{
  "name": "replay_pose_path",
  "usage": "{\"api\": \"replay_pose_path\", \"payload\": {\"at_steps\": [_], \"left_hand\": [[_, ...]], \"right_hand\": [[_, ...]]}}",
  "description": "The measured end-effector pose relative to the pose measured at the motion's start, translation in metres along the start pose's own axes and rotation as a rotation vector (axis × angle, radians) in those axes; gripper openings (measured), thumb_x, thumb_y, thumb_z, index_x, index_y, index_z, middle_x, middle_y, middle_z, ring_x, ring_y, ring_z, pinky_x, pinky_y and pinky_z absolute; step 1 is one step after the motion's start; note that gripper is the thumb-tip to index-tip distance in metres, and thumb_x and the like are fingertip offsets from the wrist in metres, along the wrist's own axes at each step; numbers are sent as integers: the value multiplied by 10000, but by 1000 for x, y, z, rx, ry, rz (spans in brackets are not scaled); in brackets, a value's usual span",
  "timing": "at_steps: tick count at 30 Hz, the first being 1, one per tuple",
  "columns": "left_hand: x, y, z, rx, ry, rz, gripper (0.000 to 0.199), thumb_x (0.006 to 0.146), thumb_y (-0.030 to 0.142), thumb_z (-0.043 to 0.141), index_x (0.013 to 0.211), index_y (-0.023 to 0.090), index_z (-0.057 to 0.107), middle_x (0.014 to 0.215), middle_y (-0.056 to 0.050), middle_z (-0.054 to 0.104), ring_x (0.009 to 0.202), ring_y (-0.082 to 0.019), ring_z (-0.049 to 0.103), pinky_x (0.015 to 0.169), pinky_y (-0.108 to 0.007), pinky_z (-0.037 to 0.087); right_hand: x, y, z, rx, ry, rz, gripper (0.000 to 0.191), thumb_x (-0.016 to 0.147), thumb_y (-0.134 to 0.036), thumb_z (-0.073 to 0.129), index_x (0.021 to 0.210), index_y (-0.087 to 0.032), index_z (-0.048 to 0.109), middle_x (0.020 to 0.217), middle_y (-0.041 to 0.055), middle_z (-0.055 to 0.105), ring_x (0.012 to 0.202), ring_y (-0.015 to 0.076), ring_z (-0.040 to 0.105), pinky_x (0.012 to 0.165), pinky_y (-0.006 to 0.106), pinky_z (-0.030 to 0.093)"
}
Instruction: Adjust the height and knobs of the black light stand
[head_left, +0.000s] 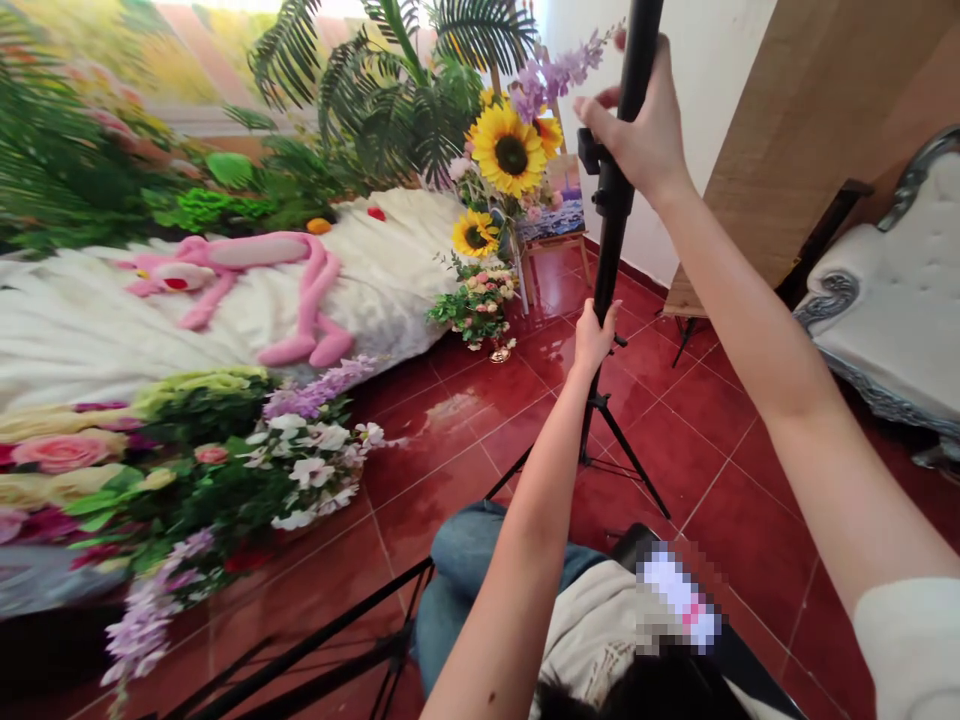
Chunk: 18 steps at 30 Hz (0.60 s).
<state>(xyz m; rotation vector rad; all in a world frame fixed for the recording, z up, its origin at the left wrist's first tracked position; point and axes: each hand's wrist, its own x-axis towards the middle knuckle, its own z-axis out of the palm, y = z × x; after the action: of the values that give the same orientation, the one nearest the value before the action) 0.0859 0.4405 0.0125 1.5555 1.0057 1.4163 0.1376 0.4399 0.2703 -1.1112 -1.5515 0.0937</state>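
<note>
A black stand rises from a tripod base on the red floor and leans slightly right toward the top. Low on its pole, my left hand is wrapped round the shaft. Higher up, beside a black knob, my right hand is at the upper pole, its thumb and a finger reaching past the left side and the palm behind it. The stand's legs are spread on the tiles.
A seated person in jeans is just below. A second black tripod stands lower left. Flowers, a white-draped bed with a pink plush toy, sunflowers and a white armchair surround the floor.
</note>
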Motion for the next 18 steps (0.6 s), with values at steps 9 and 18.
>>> {"api": "replay_pose_path", "payload": {"at_steps": [9,18], "left_hand": [[-5,8,-2,7,6,-7,380,876,608,559,891,228,533,672,28,558,589,-103,534,577,-245,405],[4,2,-6,-52,89,-56,422,804,471,709,1057,238,464,862,-5,670,736,-124,652,668,-250,467]], "right_hand": [[25,7,25,66,84,305,342,976,-226,490,639,-168,477,564,9,559,751,182,716,695,236,565],[-13,75,66,134,11,238,359,994,-316,425,676,-166,500,481,-45,448,565,127,651,626,252,521]]}}
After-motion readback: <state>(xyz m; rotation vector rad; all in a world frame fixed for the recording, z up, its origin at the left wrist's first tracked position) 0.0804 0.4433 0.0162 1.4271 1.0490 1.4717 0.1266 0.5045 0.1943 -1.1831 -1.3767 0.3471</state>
